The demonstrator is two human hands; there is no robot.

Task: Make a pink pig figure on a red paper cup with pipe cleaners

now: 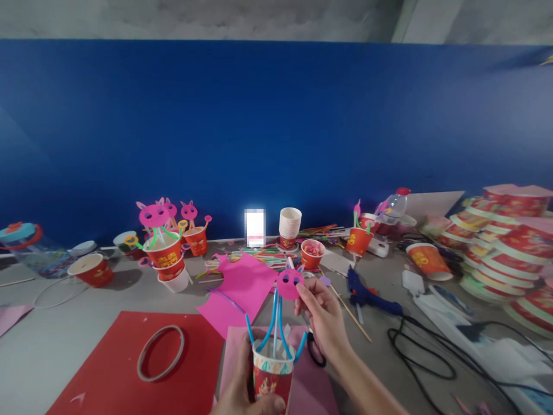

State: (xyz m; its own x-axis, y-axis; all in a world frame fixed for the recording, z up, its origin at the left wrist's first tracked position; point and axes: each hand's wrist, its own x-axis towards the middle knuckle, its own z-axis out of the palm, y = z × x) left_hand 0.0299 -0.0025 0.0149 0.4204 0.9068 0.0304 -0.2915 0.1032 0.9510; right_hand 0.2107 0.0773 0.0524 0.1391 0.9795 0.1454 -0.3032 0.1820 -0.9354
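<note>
A red paper cup point(271, 377) stands upright near the bottom middle, with my left hand point(244, 386) wrapped round it. Blue bent straws point(270, 325) rise out of it and hang over its rim. On top of the straws sits a pink paper animal face point(288, 285) with ears and two dark eyes. My right hand point(322, 311) pinches the right edge of this face between thumb and fingers. Pink paper sheets point(227, 380) lie beneath the cup, and black-handled scissors point(317, 350) show partly behind my right wrist.
Finished cup figures point(162, 256) stand at the left back. A blue glue gun point(371, 297) with a black cable lies at right, beside stacked paper cups point(510, 259). Red paper point(116, 369) bears a ring point(140, 369). Loose straws point(319, 231) and a cup of pink scraps point(311, 253) lie farther back.
</note>
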